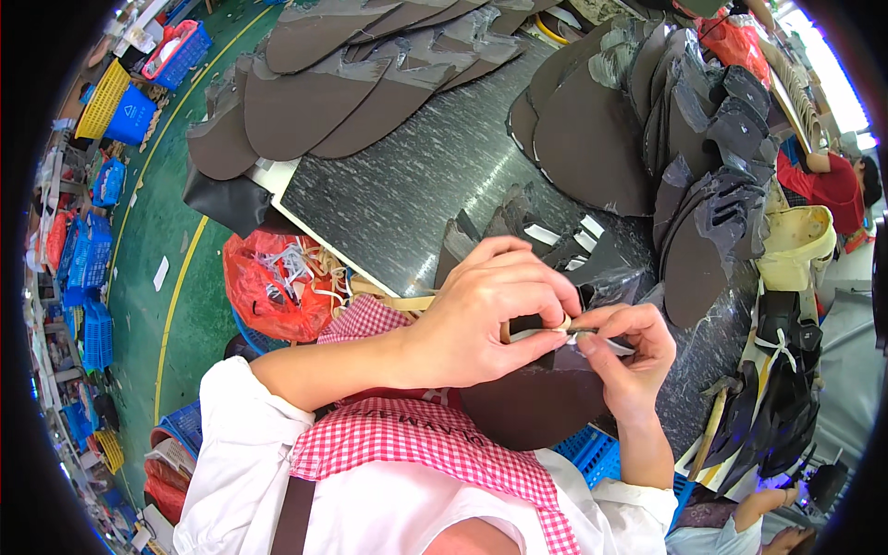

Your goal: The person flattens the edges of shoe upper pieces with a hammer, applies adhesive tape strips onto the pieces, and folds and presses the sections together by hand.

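Observation:
Between my hands is a dark brown rounded piece [532,407], like leather or sheet material, its broad end hanging down over my checked apron. My left hand [490,310] is closed, thumb and fingers pinching the piece's upper edge, where a pale narrow strip shows. My right hand [634,351] pinches the same edge from the right, thumb and forefinger close to my left fingertips. A bit of white shows under the right thumb. The fingers partly hide the exact fold. Just beyond my hands, small dark scraps with white strips [543,235] lie on the grey speckled tabletop [370,203].
Overlapping dark brown pieces [314,111] cover the far left of the table; another pile [597,139] fills the right. A red plastic bag [277,291] of scraps sits by the table's left edge. At right are a hammer [717,416], tied black pieces [786,388], a yellowish bucket [797,242] and other people.

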The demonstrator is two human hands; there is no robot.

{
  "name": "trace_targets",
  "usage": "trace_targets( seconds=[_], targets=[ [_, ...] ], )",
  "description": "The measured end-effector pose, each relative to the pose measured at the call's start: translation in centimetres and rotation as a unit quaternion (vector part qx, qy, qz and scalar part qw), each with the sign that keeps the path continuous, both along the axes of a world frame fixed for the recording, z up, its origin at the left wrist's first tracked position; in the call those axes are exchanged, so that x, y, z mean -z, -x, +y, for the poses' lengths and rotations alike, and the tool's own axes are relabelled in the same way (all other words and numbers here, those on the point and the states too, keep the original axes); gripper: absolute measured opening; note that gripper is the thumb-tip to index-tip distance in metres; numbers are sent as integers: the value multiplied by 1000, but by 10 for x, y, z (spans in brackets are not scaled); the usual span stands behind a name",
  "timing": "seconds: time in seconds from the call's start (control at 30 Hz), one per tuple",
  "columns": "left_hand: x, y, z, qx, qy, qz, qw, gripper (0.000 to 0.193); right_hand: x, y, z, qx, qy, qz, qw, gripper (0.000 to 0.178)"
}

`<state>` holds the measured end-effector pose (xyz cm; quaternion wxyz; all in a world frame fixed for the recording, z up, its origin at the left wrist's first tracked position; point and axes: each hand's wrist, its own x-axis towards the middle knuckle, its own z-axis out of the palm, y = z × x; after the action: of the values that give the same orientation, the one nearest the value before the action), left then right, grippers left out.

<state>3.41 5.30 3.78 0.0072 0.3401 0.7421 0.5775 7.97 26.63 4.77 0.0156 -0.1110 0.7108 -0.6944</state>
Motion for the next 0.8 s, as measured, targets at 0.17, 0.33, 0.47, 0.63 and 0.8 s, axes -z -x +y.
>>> trace_targets(
  seconds=[0.17, 0.33, 0.47, 0.63, 0.8],
  targets=[
    [3, 11, -5, 19, -130, -50, 990, 12, -11, -6, -3, 45, -37, -22, 998, 23],
    [0, 2, -28, 74, -110, 164, 977, 10, -13, 7, 11, -7, -143, 56, 988, 27],
    [28, -35, 3, 87, 63, 341, 934, 8, -20, 36, 21, 172, -335, 217, 900, 29],
    [43, -30, 3, 58, 92, 358, 927, 13, -19, 33, 53, 67, -301, 165, 937, 24],
    [48, -20, 13, 90, 42, 324, 941, 14, -46, -5, 83, 180, -197, 239, 934, 30]
  ],
)
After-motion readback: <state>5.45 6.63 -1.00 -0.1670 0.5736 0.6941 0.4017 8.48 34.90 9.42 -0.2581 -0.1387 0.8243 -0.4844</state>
